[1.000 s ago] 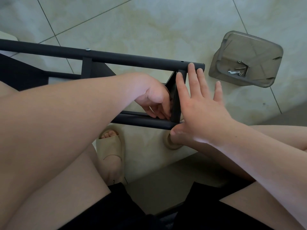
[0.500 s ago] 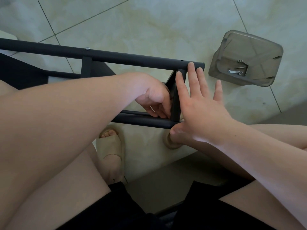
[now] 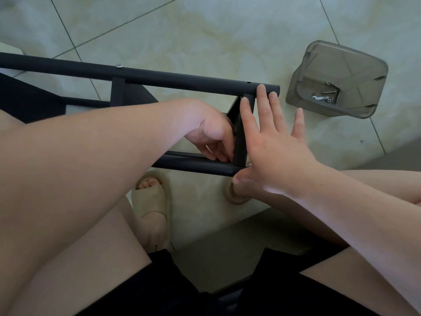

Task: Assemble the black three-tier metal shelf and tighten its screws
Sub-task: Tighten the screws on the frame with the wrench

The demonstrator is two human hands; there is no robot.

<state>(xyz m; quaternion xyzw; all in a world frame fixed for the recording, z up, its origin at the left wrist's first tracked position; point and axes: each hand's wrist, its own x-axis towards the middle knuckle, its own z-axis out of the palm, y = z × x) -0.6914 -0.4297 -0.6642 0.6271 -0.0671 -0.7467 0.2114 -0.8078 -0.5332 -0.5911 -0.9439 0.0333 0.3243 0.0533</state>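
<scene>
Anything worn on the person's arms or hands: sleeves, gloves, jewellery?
Left forearm and right forearm are bare to the frame edge: no sleeves, watch or bracelet. Left hand and right hand: no gloves, no rings visible.

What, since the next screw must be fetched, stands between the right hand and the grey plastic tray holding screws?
Nothing visible does. The right hand lies flat against the black metal shelf frame; only bare floor tile separates it from the grey plastic tray.
</scene>
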